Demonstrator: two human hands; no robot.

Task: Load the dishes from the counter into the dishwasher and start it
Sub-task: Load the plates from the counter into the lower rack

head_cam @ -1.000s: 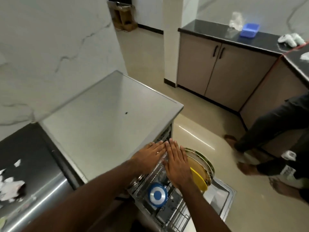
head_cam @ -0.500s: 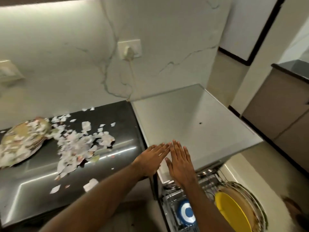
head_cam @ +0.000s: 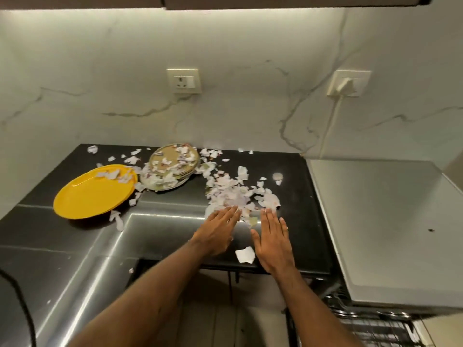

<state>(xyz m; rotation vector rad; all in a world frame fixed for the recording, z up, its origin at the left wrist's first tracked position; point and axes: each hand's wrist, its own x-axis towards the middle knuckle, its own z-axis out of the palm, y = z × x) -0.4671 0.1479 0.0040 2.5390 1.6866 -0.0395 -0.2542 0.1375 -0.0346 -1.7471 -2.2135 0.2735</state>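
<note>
risk, scraps: torn paper scraps (head_cam: 238,194) lay over the counter (head_cam: 62,229) and on both sets of dishes; lifting a plate uncleared would likely carry paper into the dishwasher rack (head_cam: 370,324), where it could clog
risk, stack: the stack of plates (head_cam: 170,169) looked unevenly piled, so a grip from one side might let it slide apart
risk, yellow plate: the yellow plate (head_cam: 92,192) seemed to sit with its near rim raised; a hasty grab could tip it and spill the scraps on it
left hand: the left hand (head_cam: 218,231) reached forward palm down, low over the counter's near edge, fingertips at the rim of the scrap pile
right hand: the right hand (head_cam: 273,242) lay just beside it, also palm down; whether either touched the surface could not be told
fingers: straight and close together on both hands, holding nothing
dishes: both sat well apart from the hands, at the back left of the counter
dishwasher: its grey top (head_cam: 380,221) stood right of the counter, the rack showing below it
</note>
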